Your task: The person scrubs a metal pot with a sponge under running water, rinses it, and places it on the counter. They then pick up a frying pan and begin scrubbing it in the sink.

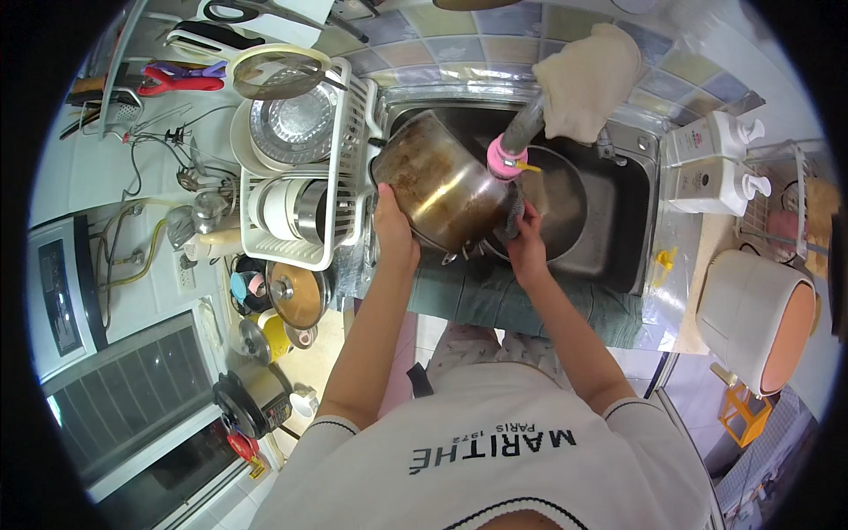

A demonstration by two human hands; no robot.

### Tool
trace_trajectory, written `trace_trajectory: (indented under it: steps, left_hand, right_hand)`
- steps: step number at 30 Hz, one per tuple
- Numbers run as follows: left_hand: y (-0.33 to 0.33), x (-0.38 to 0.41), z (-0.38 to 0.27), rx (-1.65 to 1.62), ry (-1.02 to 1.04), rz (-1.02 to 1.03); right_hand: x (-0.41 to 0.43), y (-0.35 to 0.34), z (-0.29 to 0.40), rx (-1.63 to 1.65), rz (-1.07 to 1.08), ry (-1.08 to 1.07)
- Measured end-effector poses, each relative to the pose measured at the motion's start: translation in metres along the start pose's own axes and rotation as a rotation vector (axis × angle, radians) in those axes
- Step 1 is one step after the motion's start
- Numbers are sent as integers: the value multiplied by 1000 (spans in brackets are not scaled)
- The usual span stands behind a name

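Observation:
A stained stainless-steel pot is tipped on its side over the dark sink, its brown-marked outer wall facing up. My left hand grips it at the left, thumb on the wall. At its right end, my right hand presses a grey scrubbing pad against the metal. A round metal basin with cloudy liquid sits in the sink, partly hidden behind the pot and my right hand. Above the pot's right side hangs the faucet's pink outlet with a yellow tab. The pot's inside is hidden.
A white dish rack with bowls and a metal plate stands left of the sink. A beige cloth covers the faucet. Two pump bottles and a white appliance stand at right. A green towel lines the front edge.

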State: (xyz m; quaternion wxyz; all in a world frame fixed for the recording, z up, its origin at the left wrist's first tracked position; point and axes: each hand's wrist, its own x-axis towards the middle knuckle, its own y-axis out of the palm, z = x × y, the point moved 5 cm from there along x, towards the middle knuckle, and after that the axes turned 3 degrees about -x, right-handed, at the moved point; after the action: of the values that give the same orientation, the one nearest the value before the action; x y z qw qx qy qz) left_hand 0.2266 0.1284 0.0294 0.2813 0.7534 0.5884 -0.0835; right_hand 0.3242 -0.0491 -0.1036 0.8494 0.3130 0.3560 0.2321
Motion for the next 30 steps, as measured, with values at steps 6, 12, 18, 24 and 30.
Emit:
trace_trajectory:
  steps: [6, 12, 18, 24, 30]
  left_hand:
    - [1, 17, 17, -70, -31, -39]
    - [-1, 26, 18, -242, -152, 4]
    - [-14, 23, 15, -288, -209, -173]
    - [-30, 21, 13, -296, -246, -118]
    - [-58, 19, 17, -265, -234, -230]
  right_hand:
    - [-48, 121, 62, -1448, 502, -840]
    - [-45, 156, 88, -1521, 836, -827]
    - [-7, 30, 45, -541, 246, -522]
    - [30, 28, 42, -108, 57, 164]
    - [-37, 62, 39, -660, 168, -168]
